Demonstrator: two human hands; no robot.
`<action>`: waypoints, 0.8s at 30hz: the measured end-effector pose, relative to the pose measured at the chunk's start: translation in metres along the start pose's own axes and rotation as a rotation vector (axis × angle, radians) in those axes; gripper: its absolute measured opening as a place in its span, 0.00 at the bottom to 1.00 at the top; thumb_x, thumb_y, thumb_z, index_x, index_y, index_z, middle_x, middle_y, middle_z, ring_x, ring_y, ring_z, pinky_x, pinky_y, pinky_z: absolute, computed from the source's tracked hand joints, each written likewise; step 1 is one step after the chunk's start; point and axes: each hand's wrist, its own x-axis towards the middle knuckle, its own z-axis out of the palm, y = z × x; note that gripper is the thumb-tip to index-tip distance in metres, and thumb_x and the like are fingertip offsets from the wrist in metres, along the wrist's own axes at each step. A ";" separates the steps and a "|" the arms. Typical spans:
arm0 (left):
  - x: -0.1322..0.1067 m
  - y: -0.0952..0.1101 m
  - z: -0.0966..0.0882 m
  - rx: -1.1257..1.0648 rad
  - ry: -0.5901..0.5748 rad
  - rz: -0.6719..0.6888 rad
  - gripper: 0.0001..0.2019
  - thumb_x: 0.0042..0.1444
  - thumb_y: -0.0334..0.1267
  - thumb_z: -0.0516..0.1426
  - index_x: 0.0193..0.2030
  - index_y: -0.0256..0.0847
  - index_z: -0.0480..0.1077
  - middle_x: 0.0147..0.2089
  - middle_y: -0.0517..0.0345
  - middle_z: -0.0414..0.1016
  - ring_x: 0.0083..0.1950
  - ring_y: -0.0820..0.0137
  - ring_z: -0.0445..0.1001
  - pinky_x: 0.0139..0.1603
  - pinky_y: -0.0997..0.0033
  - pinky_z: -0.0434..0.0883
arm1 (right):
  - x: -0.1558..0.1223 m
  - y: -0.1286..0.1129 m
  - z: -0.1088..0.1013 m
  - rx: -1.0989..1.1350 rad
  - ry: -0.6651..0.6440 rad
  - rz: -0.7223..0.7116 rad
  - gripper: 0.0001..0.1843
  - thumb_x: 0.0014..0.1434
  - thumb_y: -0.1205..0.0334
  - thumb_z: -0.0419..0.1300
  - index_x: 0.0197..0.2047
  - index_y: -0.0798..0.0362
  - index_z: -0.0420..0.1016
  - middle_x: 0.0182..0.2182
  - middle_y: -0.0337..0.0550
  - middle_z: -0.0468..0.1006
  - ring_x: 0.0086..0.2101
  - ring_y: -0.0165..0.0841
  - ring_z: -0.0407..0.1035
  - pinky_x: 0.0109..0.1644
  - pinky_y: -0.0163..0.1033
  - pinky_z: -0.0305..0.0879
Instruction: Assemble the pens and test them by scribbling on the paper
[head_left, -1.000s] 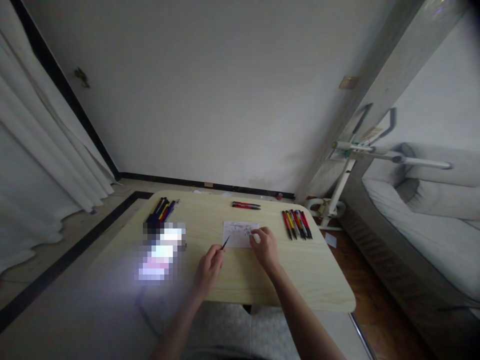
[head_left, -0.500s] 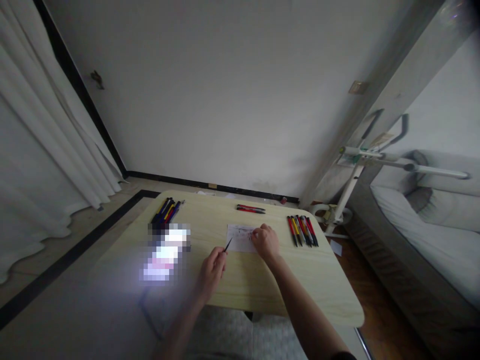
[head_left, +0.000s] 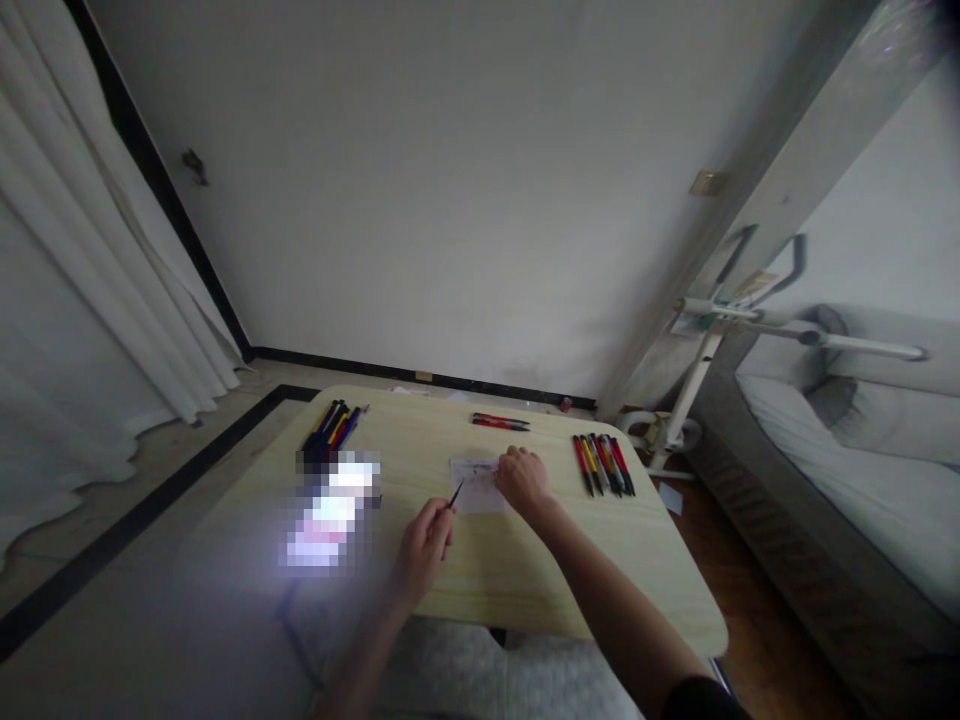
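My left hand [head_left: 429, 540] is closed around a thin dark pen [head_left: 456, 494], whose tip points up and away over the left part of a small white sheet of paper [head_left: 478, 496]. Dark marks show along the upper part of the sheet. My right hand [head_left: 523, 476] rests at the paper's right side with its fingers curled together; what is between them, if anything, is hidden. Two red and black pens [head_left: 501, 422] lie side by side beyond the paper.
On the pale wooden table [head_left: 600, 570], a row of several pens [head_left: 604, 464] lies at the right and another bunch of pens [head_left: 330, 428] at the far left. A bright, pixelated patch [head_left: 334, 510] covers the left side. White exercise equipment [head_left: 694, 390] stands beyond the right edge.
My right hand has shifted slightly left over the paper, and its fingers look more tucked in. The sheet sits a little lower in view. My left hand keeps its hold on the pen.
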 end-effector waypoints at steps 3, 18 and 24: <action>0.000 0.000 0.000 -0.001 0.003 -0.008 0.13 0.55 0.46 0.46 0.34 0.39 0.63 0.20 0.66 0.59 0.18 0.77 0.58 0.18 0.79 0.57 | -0.001 -0.002 -0.006 0.013 -0.007 -0.033 0.08 0.50 0.67 0.55 0.32 0.58 0.75 0.34 0.51 0.74 0.37 0.38 0.66 0.39 0.38 0.56; 0.001 0.005 0.003 0.035 0.015 -0.018 0.13 0.54 0.47 0.47 0.32 0.39 0.63 0.19 0.66 0.59 0.19 0.77 0.59 0.19 0.79 0.57 | -0.071 -0.004 0.009 0.623 0.216 -0.047 0.13 0.49 0.72 0.52 0.37 0.54 0.73 0.29 0.43 0.75 0.28 0.30 0.67 0.33 0.32 0.60; 0.001 0.006 0.004 0.072 0.010 -0.018 0.13 0.54 0.47 0.48 0.33 0.39 0.63 0.19 0.67 0.58 0.18 0.77 0.58 0.18 0.79 0.56 | -0.092 -0.007 0.022 0.979 0.280 0.116 0.07 0.49 0.67 0.53 0.29 0.55 0.72 0.21 0.38 0.71 0.21 0.27 0.62 0.24 0.31 0.58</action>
